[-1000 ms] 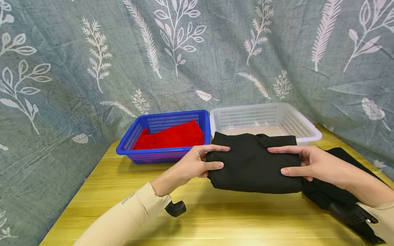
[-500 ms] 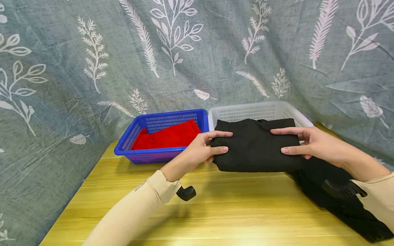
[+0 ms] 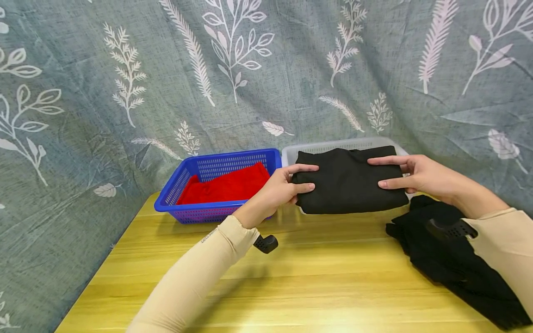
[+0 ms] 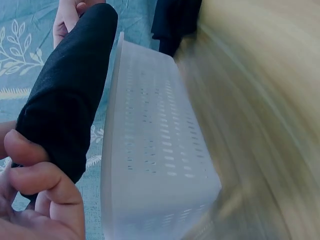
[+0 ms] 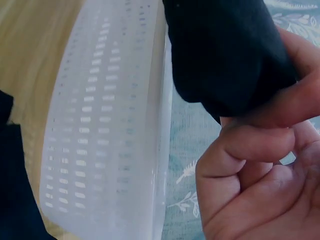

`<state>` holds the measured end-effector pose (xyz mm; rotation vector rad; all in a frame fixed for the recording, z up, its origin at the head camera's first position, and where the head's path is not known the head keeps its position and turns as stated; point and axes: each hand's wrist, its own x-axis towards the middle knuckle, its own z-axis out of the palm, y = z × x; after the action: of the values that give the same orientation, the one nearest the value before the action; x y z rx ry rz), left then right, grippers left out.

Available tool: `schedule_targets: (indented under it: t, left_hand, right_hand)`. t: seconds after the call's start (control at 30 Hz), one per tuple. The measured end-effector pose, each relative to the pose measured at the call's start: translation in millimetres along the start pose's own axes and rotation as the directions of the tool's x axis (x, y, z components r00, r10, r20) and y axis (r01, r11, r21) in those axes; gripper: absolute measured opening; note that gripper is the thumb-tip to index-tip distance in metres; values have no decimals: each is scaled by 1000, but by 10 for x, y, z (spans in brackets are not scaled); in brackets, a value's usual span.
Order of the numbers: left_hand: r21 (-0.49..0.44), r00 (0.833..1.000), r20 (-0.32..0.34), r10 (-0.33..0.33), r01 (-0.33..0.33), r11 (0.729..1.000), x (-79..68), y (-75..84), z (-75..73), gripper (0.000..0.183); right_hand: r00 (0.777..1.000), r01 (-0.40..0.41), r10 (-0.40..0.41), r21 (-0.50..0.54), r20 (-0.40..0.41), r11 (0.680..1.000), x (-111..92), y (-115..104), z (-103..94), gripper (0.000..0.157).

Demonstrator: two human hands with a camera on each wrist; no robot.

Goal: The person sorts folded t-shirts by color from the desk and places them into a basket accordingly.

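A folded black garment (image 3: 347, 182) is held up by both hands, one at each end, and overlaps the white basket (image 3: 291, 152) in the head view. My left hand (image 3: 281, 187) pinches its left end, thumb and index finger on the near face. The right hand (image 3: 424, 178) grips the opposite end the same way. In the left wrist view, curled fingers show under the black cloth (image 4: 70, 95), beside the basket's perforated wall (image 4: 150, 125). From the right wrist, the cloth (image 5: 225, 55) is seen gripped just past the basket's rim (image 5: 159, 130).
A blue basket (image 3: 216, 203) with a folded red cloth (image 3: 226, 185) inside stands left of the white one. Another black garment (image 3: 449, 254) lies crumpled on the wooden table (image 3: 316, 277) at the right. A leaf-patterned curtain (image 3: 166, 83) hangs behind.
Both hands have carried the folded black garment up and away from me, from in front of the white basket to over it. The other black garment at the right shows more fully.
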<state>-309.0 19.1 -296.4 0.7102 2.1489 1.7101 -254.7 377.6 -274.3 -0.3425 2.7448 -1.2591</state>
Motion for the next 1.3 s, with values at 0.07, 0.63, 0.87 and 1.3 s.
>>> schedule_targets:
  t: [0.07,0.63,0.87,1.3]
  left_hand:
    - [-5,1000,-10,-6,6,1000,46,5,12,44]
    - [-1,995,-97,-32,32,999,417,-8,67,41]
    - [-19,992,-124,-29,27,999,518,18,79,42]
    - [68,983,-178,-48,61,996,674,-13,119,48]
  right_hand:
    - [1000,-11,11,9,-2,1000,50,17,-26,67]
    - [996,-91,91,-6,-19,996,390,-3,-199,76]
    - [995,-94,93,-40,-33,995,479,-30,-246,78]
    - [996,-89,87,-125,-28,988,645,39,-279,74]
